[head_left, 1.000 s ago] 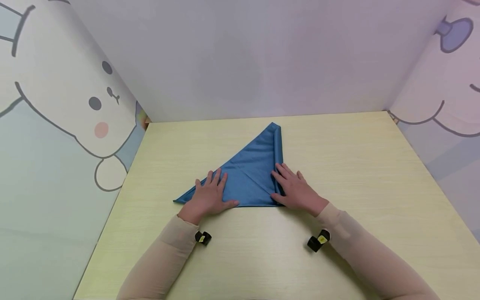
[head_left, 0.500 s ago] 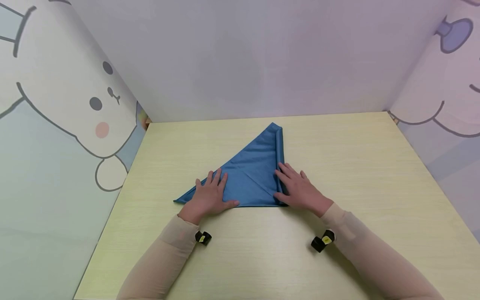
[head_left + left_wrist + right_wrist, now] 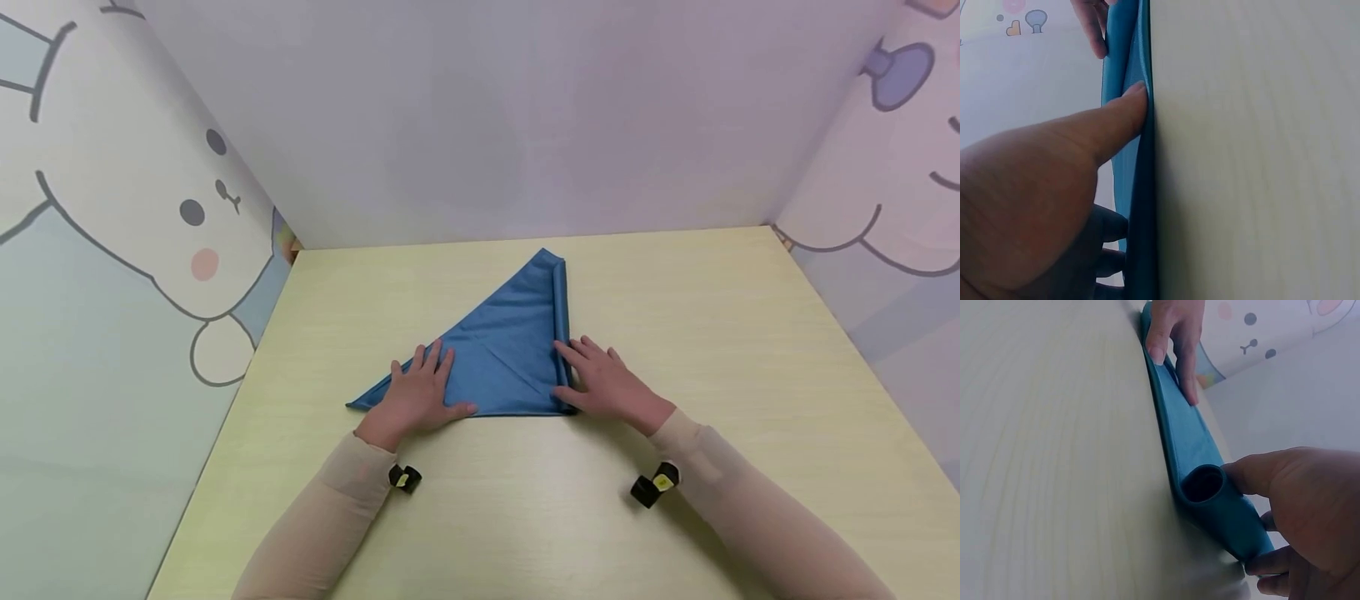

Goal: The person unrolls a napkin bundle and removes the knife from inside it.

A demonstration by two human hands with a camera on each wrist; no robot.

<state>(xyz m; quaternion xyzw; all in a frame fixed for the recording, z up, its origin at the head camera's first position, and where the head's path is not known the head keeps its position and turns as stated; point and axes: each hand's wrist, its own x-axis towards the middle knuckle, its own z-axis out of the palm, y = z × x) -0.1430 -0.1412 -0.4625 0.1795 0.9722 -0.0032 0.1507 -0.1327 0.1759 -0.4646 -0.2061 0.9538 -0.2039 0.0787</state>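
- I see a blue cloth lying on a pale table, roughly triangular, with a roll along its right edge.
- The left hand lies spread on the cloth's left part.
- My right hand rests over the roll's near end.

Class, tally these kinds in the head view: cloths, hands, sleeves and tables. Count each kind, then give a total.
Blue cloth: 1
Hands: 2 (left hand, right hand)
Sleeves: 2 (left sleeve, right sleeve)
Table: 1
Total: 6
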